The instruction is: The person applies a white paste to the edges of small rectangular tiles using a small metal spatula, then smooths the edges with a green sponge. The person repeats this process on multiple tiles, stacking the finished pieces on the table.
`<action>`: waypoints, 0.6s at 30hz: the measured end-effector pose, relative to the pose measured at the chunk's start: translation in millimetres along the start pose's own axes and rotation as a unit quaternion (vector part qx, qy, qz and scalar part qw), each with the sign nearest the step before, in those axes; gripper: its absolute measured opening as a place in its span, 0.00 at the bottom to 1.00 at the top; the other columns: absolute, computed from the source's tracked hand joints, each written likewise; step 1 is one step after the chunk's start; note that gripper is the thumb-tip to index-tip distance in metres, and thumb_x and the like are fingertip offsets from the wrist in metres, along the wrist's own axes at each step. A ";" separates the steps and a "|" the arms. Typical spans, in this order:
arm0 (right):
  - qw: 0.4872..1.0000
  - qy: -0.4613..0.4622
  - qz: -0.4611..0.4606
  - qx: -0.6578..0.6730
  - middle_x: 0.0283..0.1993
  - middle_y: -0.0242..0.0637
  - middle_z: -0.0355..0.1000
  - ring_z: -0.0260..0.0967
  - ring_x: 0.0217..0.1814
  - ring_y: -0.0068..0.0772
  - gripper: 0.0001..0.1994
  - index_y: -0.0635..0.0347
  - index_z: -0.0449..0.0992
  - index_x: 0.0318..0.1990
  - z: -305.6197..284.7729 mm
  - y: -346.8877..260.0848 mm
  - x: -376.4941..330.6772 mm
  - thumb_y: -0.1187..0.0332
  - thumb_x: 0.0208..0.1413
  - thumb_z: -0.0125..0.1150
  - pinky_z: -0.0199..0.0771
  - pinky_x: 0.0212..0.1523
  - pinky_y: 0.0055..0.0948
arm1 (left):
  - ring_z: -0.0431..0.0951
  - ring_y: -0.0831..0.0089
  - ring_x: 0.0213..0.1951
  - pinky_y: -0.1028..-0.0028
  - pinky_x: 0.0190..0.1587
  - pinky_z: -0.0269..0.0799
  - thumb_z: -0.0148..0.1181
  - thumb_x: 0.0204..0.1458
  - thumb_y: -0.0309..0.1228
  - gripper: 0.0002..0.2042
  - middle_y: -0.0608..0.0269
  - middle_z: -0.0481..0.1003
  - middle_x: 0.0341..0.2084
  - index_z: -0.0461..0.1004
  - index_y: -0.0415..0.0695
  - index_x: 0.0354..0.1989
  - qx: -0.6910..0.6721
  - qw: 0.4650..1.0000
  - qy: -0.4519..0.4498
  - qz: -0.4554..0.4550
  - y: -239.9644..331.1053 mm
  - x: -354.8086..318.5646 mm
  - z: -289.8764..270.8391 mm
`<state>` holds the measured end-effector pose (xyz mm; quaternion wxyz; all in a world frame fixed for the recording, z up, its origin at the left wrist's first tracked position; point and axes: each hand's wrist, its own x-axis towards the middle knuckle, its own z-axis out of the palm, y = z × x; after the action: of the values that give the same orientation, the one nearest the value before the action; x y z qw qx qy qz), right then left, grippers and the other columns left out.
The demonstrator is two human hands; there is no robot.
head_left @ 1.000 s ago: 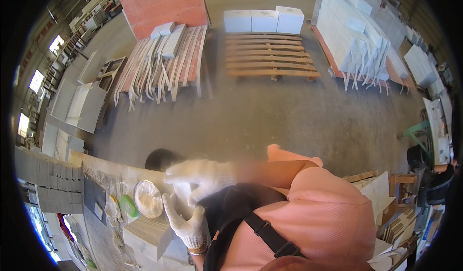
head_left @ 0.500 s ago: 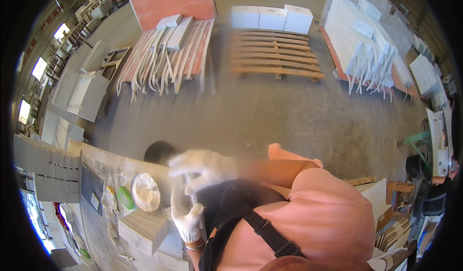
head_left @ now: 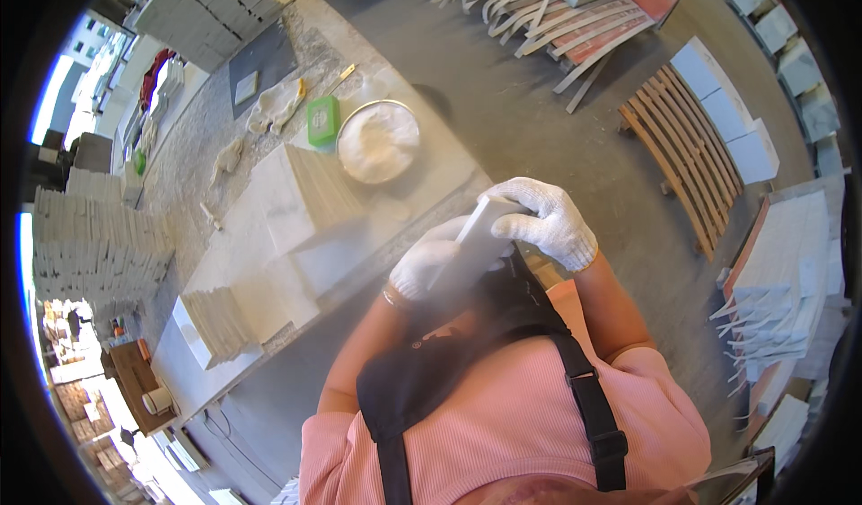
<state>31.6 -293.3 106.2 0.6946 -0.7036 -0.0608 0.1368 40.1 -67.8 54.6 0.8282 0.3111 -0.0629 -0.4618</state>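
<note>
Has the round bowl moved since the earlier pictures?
No: the bowl keeps its place beside the green box on the worktable; the view turned.

No wording can be read clearly. The green box (head_left: 322,121) on the table (head_left: 319,43) bears pale print on its upper face, too small to make out. The black apron (head_left: 404,388) carries a small orange mark on its front, too blurred to tell as letters, numbers or picture.
</note>
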 end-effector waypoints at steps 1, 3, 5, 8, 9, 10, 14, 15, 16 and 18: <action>1.000 0.005 -0.005 -0.019 0.50 0.37 0.81 0.77 0.53 0.28 0.21 0.65 0.82 0.54 4.1 -3.7 0.5 0.70 0.53 0.76 0.77 0.58 0.30 | 0.78 0.64 0.57 0.62 0.62 0.74 0.65 0.59 0.37 0.32 0.50 0.76 0.58 0.67 0.35 0.70 -0.010 1.000 -0.016 0.003 0.1 1.2 0.4; 0.999 0.012 0.001 -0.040 0.48 0.37 0.81 0.78 0.51 0.28 0.19 0.65 0.83 0.53 11.1 -11.7 0.6 0.70 0.53 0.76 0.77 0.56 0.30 | 0.79 0.64 0.56 0.62 0.61 0.75 0.64 0.60 0.37 0.32 0.50 0.76 0.57 0.65 0.37 0.72 -0.027 0.998 -0.050 0.005 0.7 -0.5 0.4; 0.997 0.018 0.034 -0.063 0.48 0.39 0.81 0.78 0.50 0.31 0.19 0.65 0.83 0.52 15.9 -19.1 -0.6 0.69 0.53 0.76 0.77 0.55 0.31 | 0.80 0.63 0.55 0.61 0.60 0.77 0.64 0.61 0.37 0.32 0.48 0.76 0.56 0.64 0.37 0.72 -0.084 0.994 -0.072 -0.010 1.3 -3.0 -3.5; 0.986 0.008 -0.015 -0.165 0.48 0.42 0.81 0.79 0.50 0.36 0.19 0.65 0.83 0.52 22.1 -27.8 -1.3 0.68 0.53 0.75 0.78 0.55 0.33 | 0.77 0.47 0.59 0.53 0.64 0.74 0.69 0.54 0.50 0.43 0.38 0.74 0.58 0.61 0.35 0.73 -0.094 0.993 -0.062 -0.031 -6.4 -9.7 -12.4; 0.978 0.007 -0.031 -0.204 0.48 0.43 0.81 0.80 0.50 0.37 0.19 0.65 0.83 0.52 23.6 -30.3 -1.3 0.68 0.54 0.75 0.78 0.55 0.33 | 0.75 0.40 0.61 0.48 0.66 0.71 0.71 0.50 0.56 0.49 0.33 0.73 0.60 0.60 0.34 0.73 -0.086 0.994 -0.052 -0.039 -10.8 -10.9 -16.2; 0.969 0.006 -0.050 -0.241 0.48 0.44 0.81 0.80 0.50 0.39 0.19 0.65 0.83 0.53 25.3 -32.9 -1.1 0.68 0.54 0.75 0.78 0.55 0.34 | 0.75 0.40 0.61 0.48 0.66 0.71 0.71 0.50 0.57 0.49 0.33 0.72 0.60 0.61 0.34 0.73 -0.106 0.991 -0.064 -0.041 -15.6 -11.7 -20.0; 0.950 -0.002 -0.094 -0.298 0.50 0.45 0.82 0.80 0.52 0.39 0.19 0.64 0.83 0.54 25.8 -44.3 -0.7 0.68 0.55 0.74 0.78 0.56 0.34 | 0.74 0.39 0.61 0.46 0.66 0.71 0.70 0.48 0.60 0.51 0.31 0.70 0.62 0.61 0.32 0.71 -0.178 0.977 -0.104 -0.054 -32.0 -13.1 -33.3; 0.952 -0.002 -0.091 -0.292 0.50 0.45 0.82 0.80 0.52 0.38 0.19 0.64 0.83 0.54 25.1 -47.0 -0.3 0.68 0.55 0.73 0.78 0.56 0.34 | 0.74 0.38 0.61 0.45 0.66 0.70 0.70 0.47 0.60 0.51 0.31 0.70 0.63 0.62 0.31 0.71 -0.198 0.972 -0.116 -0.058 -34.5 -13.1 -35.6; 0.954 -0.002 -0.095 -0.283 0.50 0.44 0.82 0.80 0.53 0.36 0.19 0.63 0.83 0.54 23.7 -49.7 0.5 0.68 0.56 0.73 0.78 0.56 0.34 | 0.74 0.39 0.62 0.45 0.66 0.70 0.70 0.47 0.60 0.51 0.32 0.70 0.63 0.61 0.31 0.71 -0.192 0.971 -0.136 -0.051 -36.0 -11.8 -37.6; 0.971 -0.010 -0.057 -0.232 0.51 0.41 0.82 0.79 0.54 0.31 0.18 0.64 0.82 0.56 22.4 -53.4 3.7 0.68 0.60 0.70 0.77 0.58 0.32 | 0.73 0.39 0.63 0.45 0.67 0.70 0.71 0.47 0.58 0.51 0.33 0.69 0.64 0.61 0.31 0.71 -0.183 0.967 -0.174 -0.042 -36.3 -9.5 -41.2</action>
<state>34.5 -269.3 158.9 0.5186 -0.8394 -0.1378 0.0865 24.6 -55.1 2.6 0.8269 0.0717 -0.1077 -0.5472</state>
